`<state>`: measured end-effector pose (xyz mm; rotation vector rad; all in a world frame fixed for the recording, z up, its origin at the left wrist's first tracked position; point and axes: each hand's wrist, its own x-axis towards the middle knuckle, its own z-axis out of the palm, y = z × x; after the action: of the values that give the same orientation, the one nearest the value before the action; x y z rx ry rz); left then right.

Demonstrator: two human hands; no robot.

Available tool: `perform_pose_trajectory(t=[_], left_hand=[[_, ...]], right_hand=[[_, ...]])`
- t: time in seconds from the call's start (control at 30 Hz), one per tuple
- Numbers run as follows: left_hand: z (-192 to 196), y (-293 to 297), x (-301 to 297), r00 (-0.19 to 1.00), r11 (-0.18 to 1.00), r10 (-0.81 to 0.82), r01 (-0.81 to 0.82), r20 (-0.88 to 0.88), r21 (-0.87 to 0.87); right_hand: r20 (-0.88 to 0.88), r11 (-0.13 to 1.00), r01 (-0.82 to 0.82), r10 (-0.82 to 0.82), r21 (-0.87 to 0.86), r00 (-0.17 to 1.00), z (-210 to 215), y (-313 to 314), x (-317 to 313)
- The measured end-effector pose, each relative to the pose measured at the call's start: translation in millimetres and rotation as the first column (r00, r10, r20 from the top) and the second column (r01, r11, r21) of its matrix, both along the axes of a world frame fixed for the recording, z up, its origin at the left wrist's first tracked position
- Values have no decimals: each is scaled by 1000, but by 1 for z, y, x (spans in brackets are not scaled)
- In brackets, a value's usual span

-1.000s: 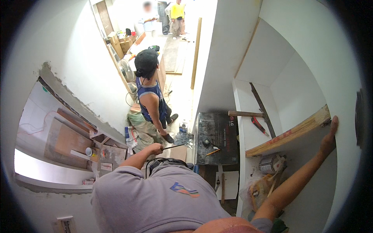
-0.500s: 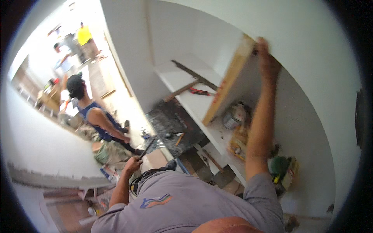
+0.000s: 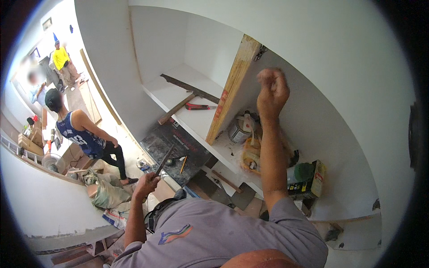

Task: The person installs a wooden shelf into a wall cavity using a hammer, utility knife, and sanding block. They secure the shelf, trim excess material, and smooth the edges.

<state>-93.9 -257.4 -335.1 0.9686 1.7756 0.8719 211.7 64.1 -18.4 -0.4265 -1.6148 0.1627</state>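
Note:
In my left hand [image 3: 145, 184], closed at waist height, is a narrow dark flat bar [image 3: 165, 161] pointing up and away. My right hand [image 3: 272, 91] is raised before the right cabinet bay, fingers curled in, apart from the wooden edge of the upright divider [image 3: 232, 87]. Nothing shows in it. Small metal hardware [image 3: 260, 52] sits near the divider's top. On the shelf left of the divider lie a long dark strip [image 3: 190, 88], a wooden stick [image 3: 177, 109] and a red utility knife [image 3: 199, 107].
Right of the divider stand a paint can [image 3: 240, 130], a yellow tray [image 3: 250, 156] and a green-lidded container [image 3: 303, 172] by a box [image 3: 318, 177]. A yellow pencil [image 3: 183, 164] lies on a black surface [image 3: 178, 138]. Left, a co-worker [image 3: 82, 129] stands near sacks [image 3: 107, 190]; others are farther back.
My right hand has come off the top of the wooden divider edge and drawn down toward me, its fingers curling. The view has turned right. My left hand still holds the bar.

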Motion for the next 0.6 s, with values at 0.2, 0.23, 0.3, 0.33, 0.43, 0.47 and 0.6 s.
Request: perform_pose_trajectory(t=[0.2,0.23,0.3,0.33,0.43,0.47,0.6], left_hand=[[92,47,19,933,978,-65,-12,354,210],[111,53,22,928,970,-92,2,362,242],[139,70,31,909,945,-160,29,384,325],[150,77,34,901,928,-189,33,391,372],[172,94,44,868,884,-241,11,435,467],[178,98,48,855,870,-255,-1,452,492],[193,109,57,814,852,-322,26,483,524]], right_hand=[[308,826,210,-413,523,857,41,-57,-13],[315,779,276,-511,563,800,52,-60,-13],[303,680,392,-668,620,679,75,-66,-17],[284,637,442,-721,632,633,89,-63,-27],[270,534,524,-824,663,499,111,-41,-56],[269,503,540,-849,674,455,115,-35,-64],[243,349,529,-934,773,261,132,-29,-82]])
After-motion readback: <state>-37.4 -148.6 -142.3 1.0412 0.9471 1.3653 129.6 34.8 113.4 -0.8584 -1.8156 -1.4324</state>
